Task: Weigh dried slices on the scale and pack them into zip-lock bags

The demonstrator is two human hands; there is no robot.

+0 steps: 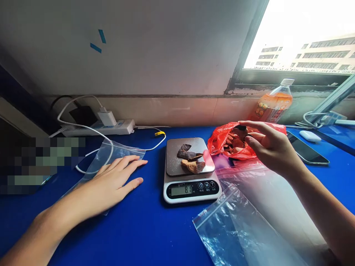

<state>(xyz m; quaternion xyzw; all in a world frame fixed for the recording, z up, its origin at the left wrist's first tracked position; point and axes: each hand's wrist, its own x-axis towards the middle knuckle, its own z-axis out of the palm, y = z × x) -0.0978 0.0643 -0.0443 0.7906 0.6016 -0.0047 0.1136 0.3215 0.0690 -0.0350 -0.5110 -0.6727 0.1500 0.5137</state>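
Some brown pcs (192,166) on scale (171,162) btwn spread, empty L hand (119,175) & R hand (274,146) pinching dark pc (242,128).

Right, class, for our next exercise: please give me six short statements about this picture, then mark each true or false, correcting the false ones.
1. The display on the scale reads 8.1. True.
2. Nothing lies on the scale. False: brown and dark pieces lie on it.
3. The right hand is at the red bag. True.
4. The left hand is clenched in a fist. False: it is open.
5. A bottle stands behind the red bag. True.
6. The phone lies left of the scale in the picture. False: it lies to the right.
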